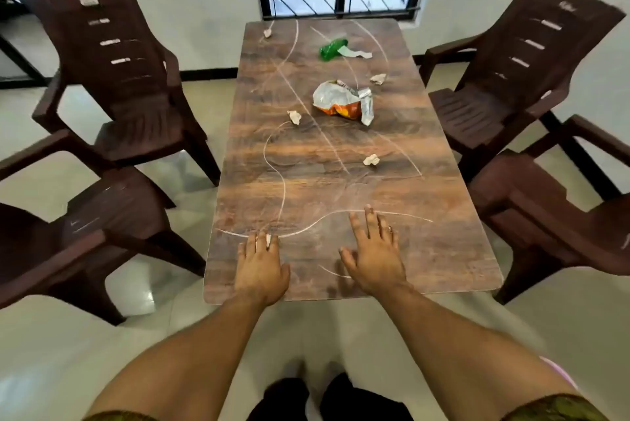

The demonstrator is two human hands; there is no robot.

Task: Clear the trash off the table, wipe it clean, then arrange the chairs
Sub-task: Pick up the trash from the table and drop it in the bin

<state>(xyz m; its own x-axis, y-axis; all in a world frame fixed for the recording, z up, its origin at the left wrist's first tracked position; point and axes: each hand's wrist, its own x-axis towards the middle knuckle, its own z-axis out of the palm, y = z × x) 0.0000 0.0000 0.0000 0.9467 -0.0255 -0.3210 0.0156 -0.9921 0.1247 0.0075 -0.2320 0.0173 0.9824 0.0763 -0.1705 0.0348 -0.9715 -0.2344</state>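
**A:** Neither hand was clenched or wrapped round anything. The right hand (373, 250) lay flat, fingers spread, on the near end of the table (443, 250). The left hand (260, 267) lay straight-fingered over 1 paper wad (268, 240), which showed between 2 fingers. Whether it was squeezed there, I couldn't tell.

**B:** How would the big pieces handle?

**A:** The table looked stiff and flat, scribbled with white lines (284, 182), so a cloth should glide. 4 brown moulded chairs stood askew, 2 per side: far left chair (112, 79), near left chair (102, 216), far right chair (511, 79), near right chair (562, 216). They were probably light and rigid, so I'd take each by an armrest or the top of the backrest.

**B:** And the trash?

**A:** The chip bag (342, 101) lay mid-table, torn open and looking light, crinkly and slippery. I'd pinch a crumpled edge and keep the mouth up, since I couldn't see whether crumbs were inside. The green bottle (332, 48) lay on its side at the far end, touching a torn label (354, 52). It looked like crushed plastic, light and prone to roll, so I'd grip it round the body. Its contents weren't discernible.

**B:** Smallest?

**A:** 4 more wads lay scattered, well apart: far corner wad (267, 32), wad right of the bag (378, 78), wad left of the bag (295, 116), nearest loose wad (371, 159). They looked soft and nearly weightless, so a fingertip pinch would do for each. No bin was in view.
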